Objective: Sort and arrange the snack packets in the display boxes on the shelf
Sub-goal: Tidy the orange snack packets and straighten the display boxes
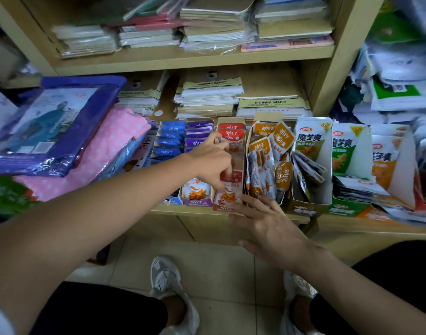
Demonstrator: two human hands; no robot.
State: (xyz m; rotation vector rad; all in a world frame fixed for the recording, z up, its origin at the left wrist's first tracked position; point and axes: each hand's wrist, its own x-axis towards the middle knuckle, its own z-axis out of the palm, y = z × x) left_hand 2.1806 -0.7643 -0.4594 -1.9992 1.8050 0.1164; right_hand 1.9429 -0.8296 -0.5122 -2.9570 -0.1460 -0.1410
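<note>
Red pkts [232,134] partly behind left hand [213,163]

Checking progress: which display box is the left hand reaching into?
The red box, between the purple box and orange box; the left hand dips into it.

Red snack packets [232,132] stand in a narrow cardboard display box [231,120], seemingly half-full.

wooden shelf [190,210] holds display boxes [303,207], paper stacks [208,93] behind, pink pack [105,151] left.
</note>
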